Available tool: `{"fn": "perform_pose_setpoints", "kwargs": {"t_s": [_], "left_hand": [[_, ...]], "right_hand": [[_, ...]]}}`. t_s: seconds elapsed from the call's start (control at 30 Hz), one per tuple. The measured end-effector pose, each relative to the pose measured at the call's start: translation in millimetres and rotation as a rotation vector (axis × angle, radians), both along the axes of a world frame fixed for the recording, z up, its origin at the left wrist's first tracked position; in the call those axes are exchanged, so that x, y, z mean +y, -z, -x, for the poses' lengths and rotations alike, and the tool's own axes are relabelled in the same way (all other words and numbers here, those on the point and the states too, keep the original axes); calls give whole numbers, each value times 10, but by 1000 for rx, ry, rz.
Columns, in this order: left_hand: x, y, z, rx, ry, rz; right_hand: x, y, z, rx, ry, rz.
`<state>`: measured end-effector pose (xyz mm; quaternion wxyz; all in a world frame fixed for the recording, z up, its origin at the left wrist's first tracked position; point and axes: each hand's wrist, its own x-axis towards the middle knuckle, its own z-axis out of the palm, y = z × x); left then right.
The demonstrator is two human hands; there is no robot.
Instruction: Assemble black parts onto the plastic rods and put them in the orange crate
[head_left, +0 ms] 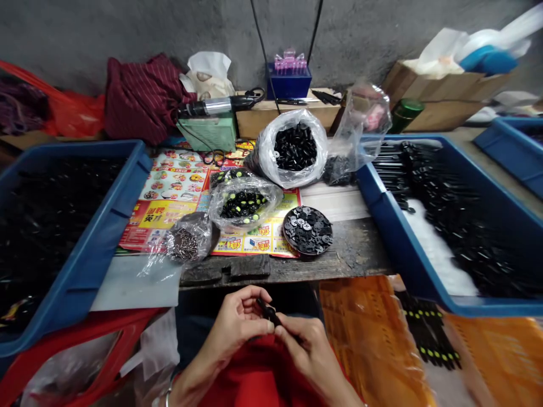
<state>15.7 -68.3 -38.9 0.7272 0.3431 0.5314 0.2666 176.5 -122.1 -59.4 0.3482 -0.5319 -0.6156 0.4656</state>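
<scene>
My left hand (235, 325) and my right hand (307, 342) meet low in the middle of the view, above a red cloth (254, 376) on my lap. Both pinch a small black plastic part (268, 312) between their fingertips. Just beyond them on the worn table (360, 249) lies a round black dish of flat black pieces (307, 229). A clear bag of black and yellow-green pieces (244, 203) and a small bag of dark metal bits (184, 244) sit left of the dish.
Blue trays of black parts stand at left (97, 237) and right (399, 243). A large bag of black pieces (294, 148) sits behind. An orange crate (365, 333) with finished black strips (428, 333) is at lower right. Boxes, a red bag and a torch line the wall.
</scene>
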Motion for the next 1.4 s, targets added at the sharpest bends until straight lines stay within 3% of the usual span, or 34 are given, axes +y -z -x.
{"fn": "perform_pose_setpoints", "kwargs": {"t_s": [0.17,0.53,0.67,0.87,1.1,1.27,1.4], "left_hand": [[140,-118,-15,-31,11,-52],[509,-310,-45,-79,74,-78],[573,-377,-57,-66,79,-52],[603,-335,-57,-36,67,-51],[618,-331,-50,-73,53,-66],[616,-343,-95,70,122,-123],[602,-368,-146,103,104,-157]], "right_hand": [[149,-118,-31,82,-10,96],[469,-384,-70,85,7,123],[517,-395,-51,64,14,131],[537,-397,-33,59,13,102],[580,-378,-81,212,22,271],[550,-369,-88,142,9,199],[512,-347,-91,115,8,149]]}}
